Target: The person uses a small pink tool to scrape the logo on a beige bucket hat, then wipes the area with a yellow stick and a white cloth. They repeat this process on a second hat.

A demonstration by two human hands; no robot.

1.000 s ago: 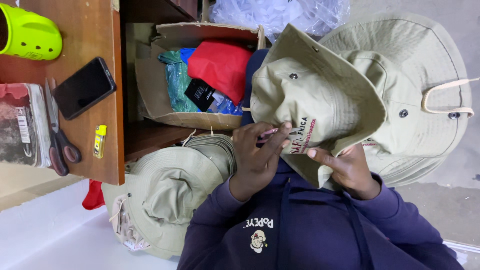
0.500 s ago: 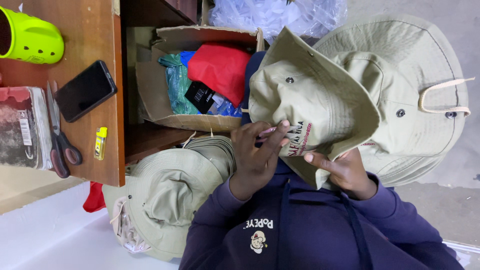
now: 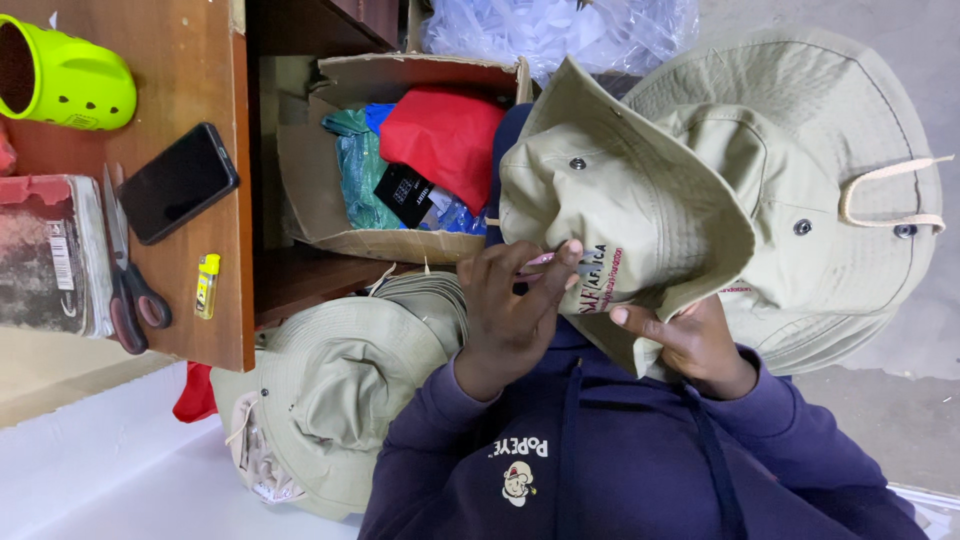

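While the khaki bucket hat [image 3: 620, 215] sits folded over the person's lap, the left hand [image 3: 510, 310] pinches a thin pink tool [image 3: 545, 259] against the sewn label [image 3: 598, 280], fingers [image 3: 560, 262] closed on it. Under the brim edge, the right hand [image 3: 690, 340] grips the cloth with curled fingers. A second hat [image 3: 840, 180] lies just behind, another [image 3: 340, 400] lower left. Beyond, a cardboard box [image 3: 330, 190] crowds the shelf beside the tabletop [image 3: 190, 90].

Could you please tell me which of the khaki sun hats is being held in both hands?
The folded khaki hat with the stitched label: left hand and right hand grip it. The others lie untouched.
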